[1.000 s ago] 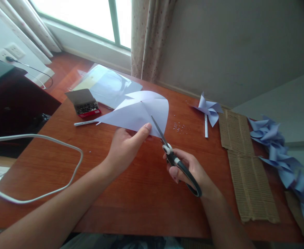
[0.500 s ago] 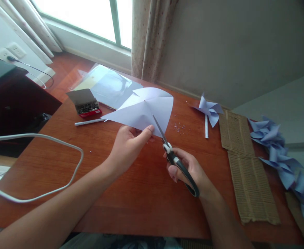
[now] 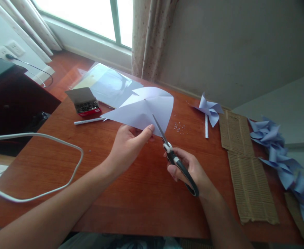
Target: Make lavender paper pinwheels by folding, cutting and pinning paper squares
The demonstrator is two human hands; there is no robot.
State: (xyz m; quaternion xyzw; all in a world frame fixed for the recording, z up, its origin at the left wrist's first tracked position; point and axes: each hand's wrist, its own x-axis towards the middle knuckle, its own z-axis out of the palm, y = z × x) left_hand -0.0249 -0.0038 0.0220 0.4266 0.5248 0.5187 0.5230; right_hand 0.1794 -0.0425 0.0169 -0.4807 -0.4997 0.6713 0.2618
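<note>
A sheet of pale paper [image 3: 139, 112] with slits cut into it is pinched by its near edge in my left hand [image 3: 131, 143], thumb on top. Near its middle is a small dark spot. My right hand [image 3: 187, 167] grips a pair of scissors [image 3: 171, 154] with black and white handles. The blades lie across the paper's near right part, just right of my left thumb, pointing away from me. Part of the lower blade is hidden by the sheet.
Behind the paper lie a red box of small metal pins [image 3: 87, 105], a rolled paper stick [image 3: 88, 121] and clear plastic sleeves [image 3: 110, 81]. To the right are a finished pinwheel [image 3: 209, 109], corrugated cardboard [image 3: 245, 173] and several more pinwheels [image 3: 279, 152]. A white cable [image 3: 76, 173] loops at left.
Almost nothing differs. Both hands, the paper and the scissors keep their places; the view has shifted very slightly.
</note>
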